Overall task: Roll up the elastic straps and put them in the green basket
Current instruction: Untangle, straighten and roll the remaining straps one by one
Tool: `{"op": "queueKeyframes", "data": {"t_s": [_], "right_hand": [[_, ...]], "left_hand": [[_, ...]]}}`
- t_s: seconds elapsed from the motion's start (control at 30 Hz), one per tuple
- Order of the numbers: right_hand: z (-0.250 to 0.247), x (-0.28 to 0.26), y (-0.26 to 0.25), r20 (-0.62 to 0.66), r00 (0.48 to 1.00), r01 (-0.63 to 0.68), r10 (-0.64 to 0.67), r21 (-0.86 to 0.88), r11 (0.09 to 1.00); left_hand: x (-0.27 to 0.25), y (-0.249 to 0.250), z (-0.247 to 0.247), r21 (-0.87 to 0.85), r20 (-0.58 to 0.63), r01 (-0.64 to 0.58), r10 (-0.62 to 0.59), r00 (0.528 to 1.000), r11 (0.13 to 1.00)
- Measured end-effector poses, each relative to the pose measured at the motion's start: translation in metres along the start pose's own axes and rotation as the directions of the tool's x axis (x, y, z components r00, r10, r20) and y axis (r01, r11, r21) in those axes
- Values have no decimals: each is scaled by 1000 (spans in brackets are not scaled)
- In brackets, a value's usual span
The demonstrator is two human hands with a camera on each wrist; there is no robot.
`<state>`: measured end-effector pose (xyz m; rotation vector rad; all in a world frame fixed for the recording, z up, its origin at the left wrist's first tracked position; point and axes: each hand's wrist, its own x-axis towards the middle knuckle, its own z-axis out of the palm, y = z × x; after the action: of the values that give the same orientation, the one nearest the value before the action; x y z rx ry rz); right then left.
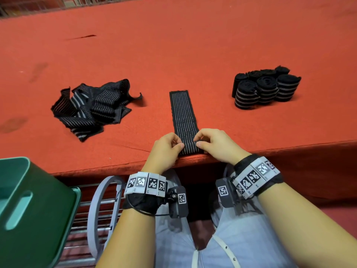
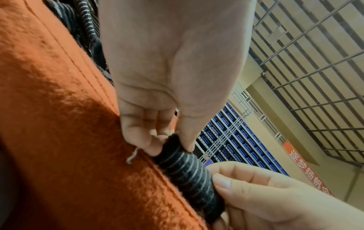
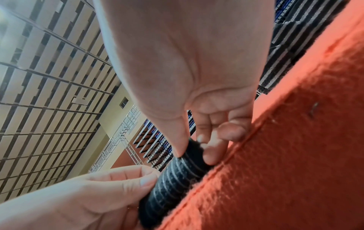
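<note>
Two hands, our left hand (image 1: pixel 166 147) and right hand (image 1: pixel 216 144), pinch the strap (image 1: pixel 183 113) at the table edge (image 1: pixel 96 169). Bare red cloth (image 1: pixel 173 45) lies beyond.

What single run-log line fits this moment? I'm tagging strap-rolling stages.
stage: starting roll | left hand + right hand: pinch near end of flat black striped elastic strap | green plastic basket: contents unseen

Bare forearms end in a left hand (image 1: pixel 166 149) and right hand (image 1: pixel 216 146), each wrist wrapped in black fabric under white blocks (image 1: pixel 145 183) printed with black-and-white square codes, a dark camera module (image 1: pixel 178 202) at 3 o'clock of the left band; pale trousers (image 1: pixel 222 246) below.
</note>
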<state>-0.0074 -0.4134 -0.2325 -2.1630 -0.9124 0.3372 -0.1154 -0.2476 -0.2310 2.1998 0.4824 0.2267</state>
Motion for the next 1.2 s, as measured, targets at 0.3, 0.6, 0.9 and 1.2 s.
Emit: {"op": "queueKeyframes", "data": {"t_s": [0.3, 0.6, 0.9, 1.2], "right_hand": [[7, 3, 3, -56, 998, -33, 32, -15, 999], [16, 5, 4, -169, 985, -31, 12, -110, 993], [16, -1, 11, -76, 995, 53, -61, -112, 992], [6, 0, 5, -42, 996, 67, -73, -125, 990]], "left_hand": [[1, -3, 5, 57, -34, -68, 70, 997, 996], [1, -3, 2, 167, -5, -66, 68, 998, 984], [3, -1, 2, 210, -1, -94, 96, 995, 973], [2, 3, -2, 124, 33, -48, 44, 998, 991]]}}
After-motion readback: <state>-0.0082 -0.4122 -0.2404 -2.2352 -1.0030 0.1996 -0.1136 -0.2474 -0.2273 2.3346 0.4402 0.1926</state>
